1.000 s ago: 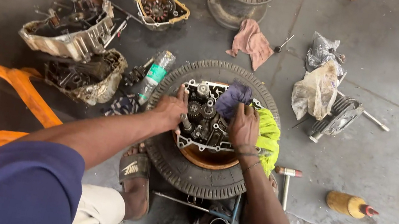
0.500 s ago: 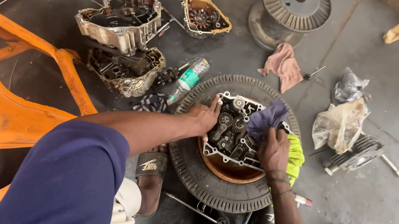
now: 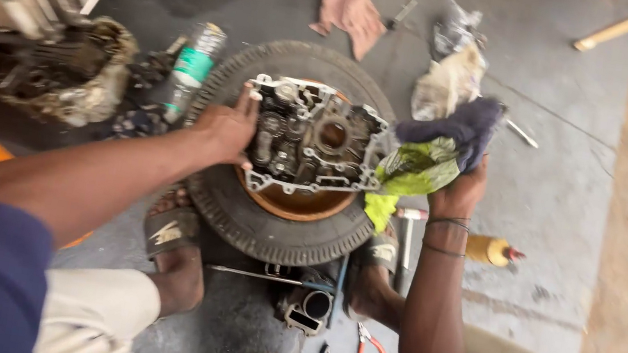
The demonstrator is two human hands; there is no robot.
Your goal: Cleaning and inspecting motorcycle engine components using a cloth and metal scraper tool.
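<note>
Right hand [image 3: 459,192] lifted rags [image 3: 434,149] off flat-lying engine case [image 3: 311,139].

One spray can [image 3: 192,67] lying on the floor just left of the tyre [image 3: 272,233], silver body with a green label band. No signs or screens around.

Soft even daylight, weak shadows, no glare; motion blur throughout, strongest toward frame edges.
</note>
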